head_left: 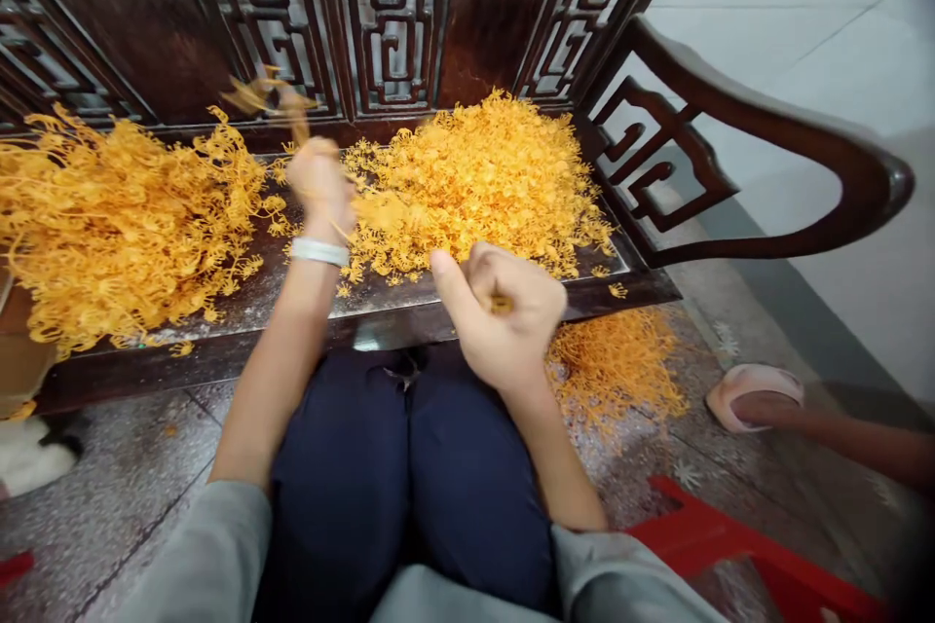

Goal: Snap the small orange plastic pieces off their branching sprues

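Observation:
My left hand [321, 183], blurred by motion and with a pale band on the wrist, is closed around a thin, branching yellow plastic piece [274, 97] that sticks up above it. Closer to my lap, my right hand [507, 307] makes a fist, thumb upward, with a bit of yellow plastic showing inside the curled fingers. Beyond it on the dark wooden bench lies a heap of small spidery yellow plastic pieces [504, 185]. To the left of my left hand is a second pile, of longer, tangled yellow plastic pieces [131, 224].
The bench has a carved wooden back [394, 10] and a curved armrest [789, 117] on the right. Orange-yellow thin strands [617, 365] lie on the floor below. Another person's foot in a pink slipper [756, 397] and a red stool-like object [730, 540] are at right.

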Motion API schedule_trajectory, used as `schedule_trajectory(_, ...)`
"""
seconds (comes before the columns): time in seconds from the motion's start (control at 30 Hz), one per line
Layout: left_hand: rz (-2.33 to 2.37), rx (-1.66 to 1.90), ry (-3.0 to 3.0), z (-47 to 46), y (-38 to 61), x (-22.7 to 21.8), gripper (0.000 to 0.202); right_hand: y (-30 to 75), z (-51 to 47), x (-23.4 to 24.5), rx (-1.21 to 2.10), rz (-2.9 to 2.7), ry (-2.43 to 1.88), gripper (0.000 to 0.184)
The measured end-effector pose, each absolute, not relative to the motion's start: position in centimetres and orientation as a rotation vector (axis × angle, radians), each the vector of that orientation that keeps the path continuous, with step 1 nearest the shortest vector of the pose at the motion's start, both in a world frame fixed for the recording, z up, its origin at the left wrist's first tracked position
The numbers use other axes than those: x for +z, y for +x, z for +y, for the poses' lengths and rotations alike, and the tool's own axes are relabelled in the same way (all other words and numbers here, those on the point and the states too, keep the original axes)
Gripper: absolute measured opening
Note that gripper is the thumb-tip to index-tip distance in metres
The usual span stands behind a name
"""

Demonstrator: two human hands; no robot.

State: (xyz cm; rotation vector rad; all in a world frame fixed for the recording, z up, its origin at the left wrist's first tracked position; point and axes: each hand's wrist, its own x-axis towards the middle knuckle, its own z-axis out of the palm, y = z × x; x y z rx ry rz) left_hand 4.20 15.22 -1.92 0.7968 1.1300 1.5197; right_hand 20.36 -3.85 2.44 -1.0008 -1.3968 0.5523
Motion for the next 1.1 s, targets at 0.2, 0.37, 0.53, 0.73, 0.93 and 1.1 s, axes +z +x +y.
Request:
schedule_trajectory(0.2,1.260,1.636,0.726,15.6,1.1,-4.1,0.063,21.0,-4.2,1.5,0.783,-1.283,-0.939,0.059)
schedule_trajectory(0.37,1.149,1.604,0.901,15.1,2.6,-3.6,0.063,22.1,-0.2,1.6,0.846,-1.112,-0.920,0.039)
schedule_trajectory(0.53,1.002,1.500,1.038,14.3,4.7,-3.0,0.050,23.2,5.8,-1.6,0.740,-1.122,-1.053,0.049)
schedule_trajectory(0.73,0.850,1.387,1.104,12.2,7.8,-1.6,0.036,22.2,7.1,-4.9,1.072,-0.946,-1.041,0.071)
schedule_trajectory(0.93,0.758,1.299,1.153,11.1,9.5,-2.9,0.044,21.9,6.9,-5.5,1.126,-0.790,-0.996,0.073)
schedule_trajectory(1.1,0.775,1.180,1.192,10.7,9.3,-3.5,0.056,22.5,7.6,-7.9,1.058,-0.663,-1.016,0.073)
